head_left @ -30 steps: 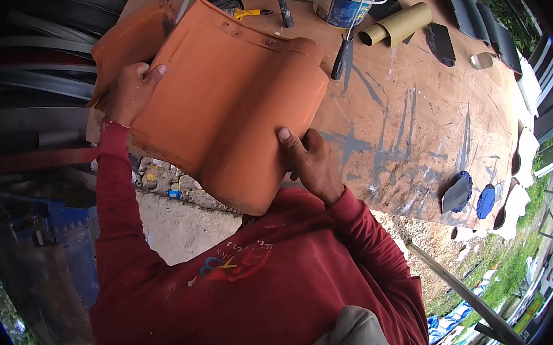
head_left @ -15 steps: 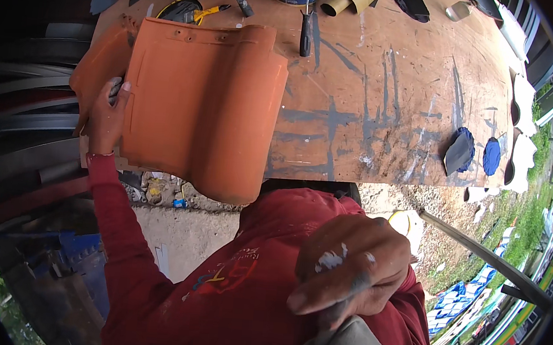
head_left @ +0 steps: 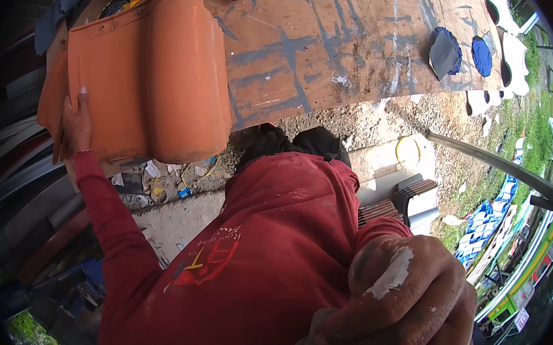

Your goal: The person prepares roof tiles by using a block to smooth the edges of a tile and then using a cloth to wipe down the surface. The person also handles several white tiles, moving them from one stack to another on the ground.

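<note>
The orange roof tile [head_left: 131, 71] overhangs the surface [head_left: 365, 55], left edge pinched by the left hand [head_left: 78, 125] — well apart from the curled right hand [head_left: 409, 309], whose grip I cannot tell.

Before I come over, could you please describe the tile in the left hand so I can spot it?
Find the large brown worktable with grey streaks and go to its left end. There, the left hand holds the orange tile by its left edge. Unlike the partly covered orange piece at its left, it shows a broad, rounded ridge.
</note>
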The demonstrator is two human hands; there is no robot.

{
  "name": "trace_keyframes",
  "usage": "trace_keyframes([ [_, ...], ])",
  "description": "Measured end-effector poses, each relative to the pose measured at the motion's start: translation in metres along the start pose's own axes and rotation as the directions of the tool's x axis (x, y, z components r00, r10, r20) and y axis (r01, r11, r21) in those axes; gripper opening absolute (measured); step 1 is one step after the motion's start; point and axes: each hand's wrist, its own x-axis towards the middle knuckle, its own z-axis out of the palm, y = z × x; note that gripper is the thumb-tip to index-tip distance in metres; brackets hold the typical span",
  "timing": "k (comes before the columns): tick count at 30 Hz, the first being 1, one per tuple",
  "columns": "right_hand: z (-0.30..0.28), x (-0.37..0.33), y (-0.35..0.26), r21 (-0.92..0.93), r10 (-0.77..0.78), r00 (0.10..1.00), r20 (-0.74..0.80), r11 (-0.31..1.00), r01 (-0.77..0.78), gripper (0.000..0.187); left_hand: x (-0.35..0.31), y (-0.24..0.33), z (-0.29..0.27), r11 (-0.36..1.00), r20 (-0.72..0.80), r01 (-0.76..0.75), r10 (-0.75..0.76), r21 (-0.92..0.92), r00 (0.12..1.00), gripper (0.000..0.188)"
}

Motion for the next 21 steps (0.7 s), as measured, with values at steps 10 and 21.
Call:
trace_keyframes([
  [10,-0.011,-0.097,-0.079,0.267,-0.041,0.996,0.082,0.964,0.018,0.029,0.008,-0.028,0.001,0.991,-0.040,0.002,0.004,0.136,0.999,0.061],
  [21,-0.004,-0.179,-0.144,0.267,-0.081,0.928,-0.363,0.945,0.187,0.031,0.021,-0.012,-0.012,0.961,-0.021,0.095,-0.092,0.259,0.995,0.066],
])
